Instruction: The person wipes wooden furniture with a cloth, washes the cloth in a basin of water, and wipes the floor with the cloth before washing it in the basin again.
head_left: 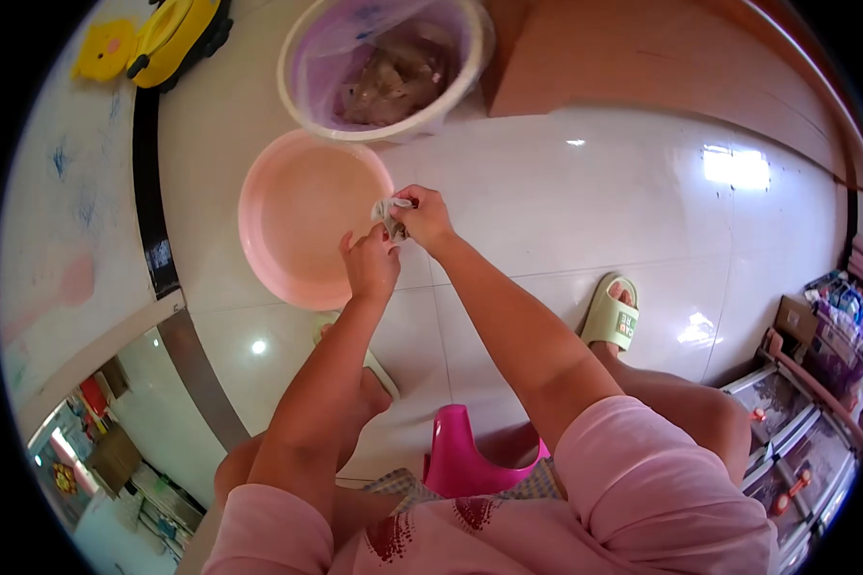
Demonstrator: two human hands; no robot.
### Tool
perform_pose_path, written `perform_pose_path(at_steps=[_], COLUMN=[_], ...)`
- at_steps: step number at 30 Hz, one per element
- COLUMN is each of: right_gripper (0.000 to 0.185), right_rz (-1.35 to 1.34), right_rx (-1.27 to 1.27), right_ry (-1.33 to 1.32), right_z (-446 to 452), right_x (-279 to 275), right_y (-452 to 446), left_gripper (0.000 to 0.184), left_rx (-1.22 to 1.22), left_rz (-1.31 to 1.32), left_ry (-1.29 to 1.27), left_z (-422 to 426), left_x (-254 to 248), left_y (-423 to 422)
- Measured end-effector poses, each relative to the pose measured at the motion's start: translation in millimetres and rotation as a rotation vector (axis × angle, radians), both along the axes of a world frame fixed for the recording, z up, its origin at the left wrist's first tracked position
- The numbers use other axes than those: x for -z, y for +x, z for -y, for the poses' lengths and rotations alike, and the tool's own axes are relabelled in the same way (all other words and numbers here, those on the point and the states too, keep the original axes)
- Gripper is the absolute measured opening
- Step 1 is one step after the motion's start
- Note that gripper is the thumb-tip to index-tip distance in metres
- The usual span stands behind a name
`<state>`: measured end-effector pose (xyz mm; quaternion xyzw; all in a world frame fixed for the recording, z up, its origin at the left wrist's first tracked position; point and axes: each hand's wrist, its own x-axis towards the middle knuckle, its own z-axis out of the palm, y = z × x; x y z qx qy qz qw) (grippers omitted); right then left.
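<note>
A small crumpled whitish cloth (389, 213) is held between both hands at the right rim of a pink basin (302, 216) that holds cloudy water. My right hand (424, 217) pinches its upper right part. From below, my left hand (370, 261) grips the lower part, with some fingers raised. A dark patch shows on the cloth; what it is cannot be made out. Behind the basin stands a lined bin (408, 134) with brownish wet-looking waste inside.
Green slippers (612, 311) are on the feet at both sides. A magenta stool (455, 455) is beneath the body. A yellow toy (168, 43) sits at the upper left, a wooden panel (662, 67) at the upper right, a metal rack (786, 460) at the lower right.
</note>
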<state>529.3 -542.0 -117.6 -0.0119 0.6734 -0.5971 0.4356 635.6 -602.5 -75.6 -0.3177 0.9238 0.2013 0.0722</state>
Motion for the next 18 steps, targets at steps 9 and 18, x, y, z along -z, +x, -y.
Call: perform_pose_path(at_steps=[9, 18], right_gripper=[0.016, 0.016], right_rz=[-0.031, -0.014], right_rx=[0.058, 0.150], right_ry=[0.066, 0.074], right_z=[-66.4, -126.5], right_x=[-9.4, -7.1], right_y=[0.3, -6.1], left_gripper=[0.020, 0.016], left_rx=[0.146, 0.247], left_rz=[0.024, -0.001], left_ry=[-0.013, -0.014], left_z=[-54.9, -109.4], left_x=[-0.8, -3.8], left_y=[-8.1, -26.1])
